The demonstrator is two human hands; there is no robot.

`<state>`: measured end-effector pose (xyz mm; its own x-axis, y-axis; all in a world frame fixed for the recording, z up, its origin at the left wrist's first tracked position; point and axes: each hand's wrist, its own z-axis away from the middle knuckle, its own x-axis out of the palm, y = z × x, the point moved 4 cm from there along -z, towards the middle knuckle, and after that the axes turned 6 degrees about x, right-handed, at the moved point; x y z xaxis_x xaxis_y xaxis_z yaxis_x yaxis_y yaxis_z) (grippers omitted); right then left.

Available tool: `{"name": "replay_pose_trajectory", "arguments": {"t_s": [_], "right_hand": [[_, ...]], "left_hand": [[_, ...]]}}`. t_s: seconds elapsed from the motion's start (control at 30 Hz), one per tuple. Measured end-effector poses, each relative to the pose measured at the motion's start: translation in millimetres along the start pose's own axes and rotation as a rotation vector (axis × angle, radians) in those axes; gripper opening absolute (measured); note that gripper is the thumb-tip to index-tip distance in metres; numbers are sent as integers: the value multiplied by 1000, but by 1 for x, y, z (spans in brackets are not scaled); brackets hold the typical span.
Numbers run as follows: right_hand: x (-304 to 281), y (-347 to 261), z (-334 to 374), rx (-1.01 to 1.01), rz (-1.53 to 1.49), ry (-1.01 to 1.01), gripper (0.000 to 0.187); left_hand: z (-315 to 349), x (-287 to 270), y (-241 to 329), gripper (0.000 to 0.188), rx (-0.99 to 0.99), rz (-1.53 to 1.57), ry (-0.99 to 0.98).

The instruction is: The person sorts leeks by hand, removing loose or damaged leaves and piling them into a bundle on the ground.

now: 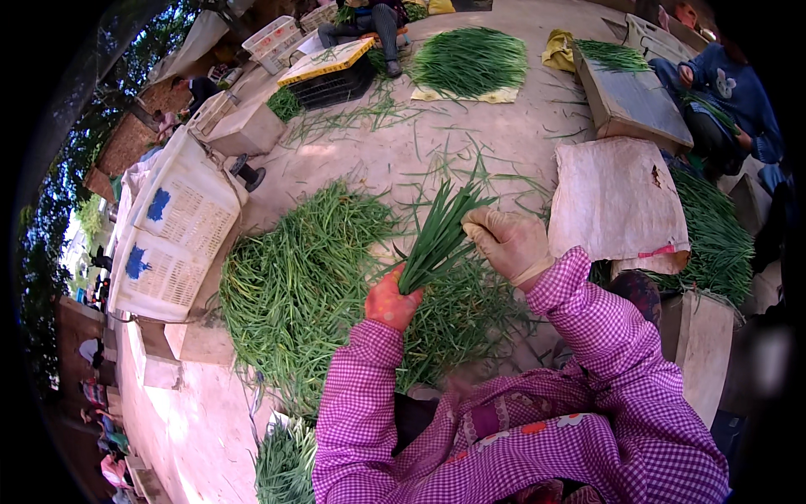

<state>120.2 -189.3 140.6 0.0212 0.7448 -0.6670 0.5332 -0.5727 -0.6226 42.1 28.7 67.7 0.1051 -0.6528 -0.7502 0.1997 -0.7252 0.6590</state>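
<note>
A bunch of green chives [438, 235] stands tilted in my left hand [393, 302], which wears an orange patterned glove and is closed round its lower part. The leaves fan out up and to the right. My right hand [509, 241], in a pale thin glove, is closed in a pinch at the right edge of the bunch. Whatever its fingertips grip is hidden. Below both hands lies a wide heap of loose chives [294, 277], spreading over the ground to the left and under my forearms.
White plastic crates [180, 223] stand at the left. Another chive pile [470, 60] lies on a mat at the far side, near a black crate [336, 88]. At the right, a pale sack [617, 202] lies beside more chives. A person in blue [739, 101] sits behind a box.
</note>
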Motion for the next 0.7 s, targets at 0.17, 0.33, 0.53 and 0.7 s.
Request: {"name": "replay_pose_trajectory", "arguments": {"t_s": [0.17, 0.33, 0.53, 0.7], "right_hand": [[14, 5, 0, -67, 86, -42, 24], [16, -7, 2, -175, 186, -18, 16], [14, -9, 6, -264, 12, 35, 9], [6, -5, 4, 52, -598, -105, 10]], "left_hand": [[-4, 3, 3, 52, 22, -13, -29], [-5, 4, -1, 52, 44, -28, -39], [1, 1, 2, 53, 11, -26, -17], [3, -5, 11, 51, -6, -103, 21]]}}
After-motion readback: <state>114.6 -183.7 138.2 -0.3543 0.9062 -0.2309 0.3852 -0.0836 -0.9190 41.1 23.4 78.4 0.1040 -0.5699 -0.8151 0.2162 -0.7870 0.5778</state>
